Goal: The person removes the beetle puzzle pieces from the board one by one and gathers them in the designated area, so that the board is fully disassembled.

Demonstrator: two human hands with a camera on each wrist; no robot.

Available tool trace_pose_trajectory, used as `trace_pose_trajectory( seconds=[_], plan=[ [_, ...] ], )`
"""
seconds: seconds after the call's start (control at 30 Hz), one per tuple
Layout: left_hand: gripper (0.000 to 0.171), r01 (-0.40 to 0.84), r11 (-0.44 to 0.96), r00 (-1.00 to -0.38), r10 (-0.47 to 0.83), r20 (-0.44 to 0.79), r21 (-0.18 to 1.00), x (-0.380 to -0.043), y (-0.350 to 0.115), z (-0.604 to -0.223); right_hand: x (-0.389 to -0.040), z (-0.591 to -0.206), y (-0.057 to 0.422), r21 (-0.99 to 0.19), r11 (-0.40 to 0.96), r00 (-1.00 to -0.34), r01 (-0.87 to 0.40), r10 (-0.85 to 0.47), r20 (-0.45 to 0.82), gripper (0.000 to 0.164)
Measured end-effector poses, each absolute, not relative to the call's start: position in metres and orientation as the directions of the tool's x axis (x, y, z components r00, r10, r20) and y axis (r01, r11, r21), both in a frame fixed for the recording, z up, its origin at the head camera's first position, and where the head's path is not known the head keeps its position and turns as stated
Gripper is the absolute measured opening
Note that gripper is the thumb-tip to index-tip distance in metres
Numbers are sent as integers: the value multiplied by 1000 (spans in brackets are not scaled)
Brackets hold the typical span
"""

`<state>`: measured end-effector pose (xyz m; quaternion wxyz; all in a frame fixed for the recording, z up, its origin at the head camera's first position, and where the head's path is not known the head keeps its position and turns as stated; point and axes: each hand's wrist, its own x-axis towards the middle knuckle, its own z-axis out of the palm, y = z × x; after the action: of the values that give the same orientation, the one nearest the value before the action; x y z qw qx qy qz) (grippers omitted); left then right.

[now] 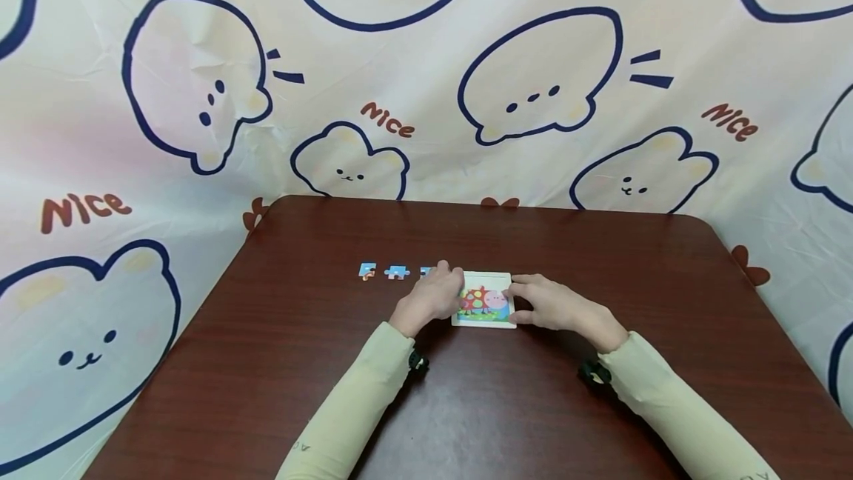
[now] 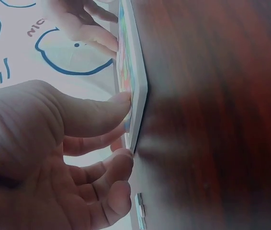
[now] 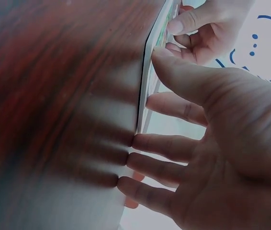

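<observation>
A white-framed jigsaw puzzle tray (image 1: pixel 484 325) lies flat on the table, its picture showing a pink pig figure and a red spotted shape. At its left side, my left hand (image 1: pixel 436 295) reaches over the tray. The left thumb (image 2: pixel 118 108) touches the picture area, and the other fingers bend at the frame's edge. Whether a piece sits between thumb and index finger is hidden. On the opposite side my right hand (image 1: pixel 549 304) rests against the frame, with its fingers (image 3: pixel 169 143) mostly extended and the thumb on the rim.
Loose blue jigsaw pieces lie left of the tray: one with brown (image 1: pixel 367 270), another (image 1: pixel 397 272) beside it, and a third (image 1: pixel 425 271) partly behind my left hand. The dark brown table (image 1: pixel 266 361) meets a cartoon-printed cloth (image 1: pixel 433 161) at its back and sides.
</observation>
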<state>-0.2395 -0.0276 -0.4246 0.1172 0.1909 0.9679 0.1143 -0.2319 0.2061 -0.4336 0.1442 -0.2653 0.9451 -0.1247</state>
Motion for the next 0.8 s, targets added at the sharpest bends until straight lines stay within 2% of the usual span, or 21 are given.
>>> trace_pose_trajectory(
  seconds=[0.13, 0.43, 0.8],
  plan=[
    [33, 337, 907, -903, 388, -184, 253, -240, -27, -425, -231, -433, 206, -306, 824, -814, -476, -545, -200, 49],
    [26, 367, 892, -895, 416, -164, 263, -241, -25, -425, -230, -433, 207, -308, 825, -816, -474, -543, -198, 49],
    [25, 365, 865, -887, 436, -154, 345, -243, -26, -424, -231, -434, 207, -309, 819, -814, -483, -550, -187, 48]
  ],
)
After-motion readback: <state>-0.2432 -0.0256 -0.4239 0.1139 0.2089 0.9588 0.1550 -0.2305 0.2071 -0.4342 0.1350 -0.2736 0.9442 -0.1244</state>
